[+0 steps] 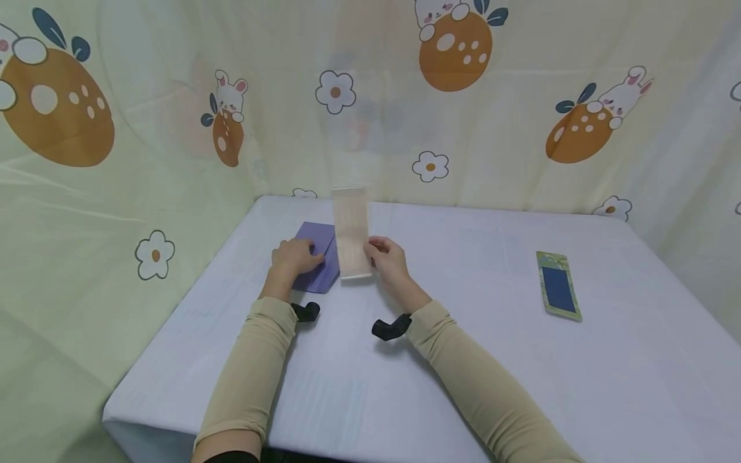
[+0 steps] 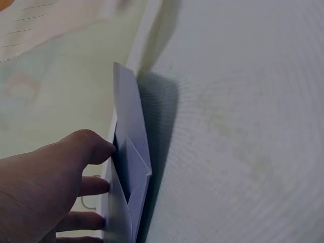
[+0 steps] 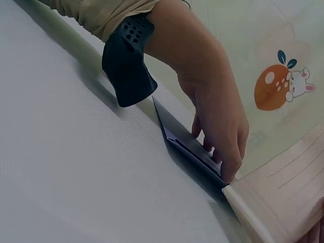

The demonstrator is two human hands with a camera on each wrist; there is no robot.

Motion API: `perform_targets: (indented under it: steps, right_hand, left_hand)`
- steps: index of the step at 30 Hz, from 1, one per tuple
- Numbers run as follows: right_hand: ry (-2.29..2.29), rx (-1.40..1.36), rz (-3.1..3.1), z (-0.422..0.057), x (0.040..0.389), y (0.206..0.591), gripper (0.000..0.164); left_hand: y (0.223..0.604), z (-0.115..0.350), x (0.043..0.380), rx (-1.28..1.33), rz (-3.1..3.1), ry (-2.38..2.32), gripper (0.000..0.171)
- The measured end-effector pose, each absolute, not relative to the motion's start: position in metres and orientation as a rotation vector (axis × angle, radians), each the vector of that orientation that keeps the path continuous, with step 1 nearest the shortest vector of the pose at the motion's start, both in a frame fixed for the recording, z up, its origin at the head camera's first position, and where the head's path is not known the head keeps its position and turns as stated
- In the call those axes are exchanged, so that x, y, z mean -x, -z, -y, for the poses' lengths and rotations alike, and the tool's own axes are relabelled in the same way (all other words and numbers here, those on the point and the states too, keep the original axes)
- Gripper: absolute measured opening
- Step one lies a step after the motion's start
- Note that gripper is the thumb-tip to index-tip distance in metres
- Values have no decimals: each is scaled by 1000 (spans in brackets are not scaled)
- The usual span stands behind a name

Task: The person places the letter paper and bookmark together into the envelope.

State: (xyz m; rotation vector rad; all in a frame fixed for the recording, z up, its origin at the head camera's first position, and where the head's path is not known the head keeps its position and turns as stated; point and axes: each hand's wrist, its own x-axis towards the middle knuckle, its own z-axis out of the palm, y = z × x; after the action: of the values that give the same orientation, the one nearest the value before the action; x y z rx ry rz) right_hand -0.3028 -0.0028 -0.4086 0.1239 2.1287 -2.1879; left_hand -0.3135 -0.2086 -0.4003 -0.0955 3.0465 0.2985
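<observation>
A purple envelope (image 1: pixel 317 233) lies toward the far left of the table, and its flap side gapes a little in the left wrist view. My left hand (image 1: pixel 294 256) is on it, thumb at the opening edge and fingers against the front panel (image 2: pixel 117 212). Just right of the envelope stands a folded sheet of pale lined letter paper (image 1: pixel 352 235), tilted up and overlapping the envelope's right edge in the head view. Its right edge is pinched between thumb and fingers of my right hand (image 1: pixel 390 260). In the right wrist view, the paper's lower end (image 3: pixel 248 207) comes close to the left fingertips.
A green-bordered packet with a dark blue panel (image 1: pixel 558 286) lies on the right of the white-covered table (image 1: pixel 463 360). A curtain (image 1: pixel 382 128) with printed rabbits and flowers hangs behind and at the sides. A black wrist mount (image 1: pixel 391 328) juts from each sleeve.
</observation>
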Motion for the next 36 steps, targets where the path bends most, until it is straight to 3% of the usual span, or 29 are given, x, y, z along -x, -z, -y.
perform_targets:
  steps: [12, 22, 36]
  right_hand:
    - [2148, -124, -2156, 6, 304, 416, 40]
    - [2039, 24, -2404, 13, 307, 437, 22]
    - [1959, 139, -2373, 16, 305, 444, 38]
  left_hand:
    - [399, 208, 313, 105, -3048, -313, 57]
    - [401, 211, 315, 75, -3039, -319, 58]
    - [404, 213, 318, 81, -3049, -302, 59]
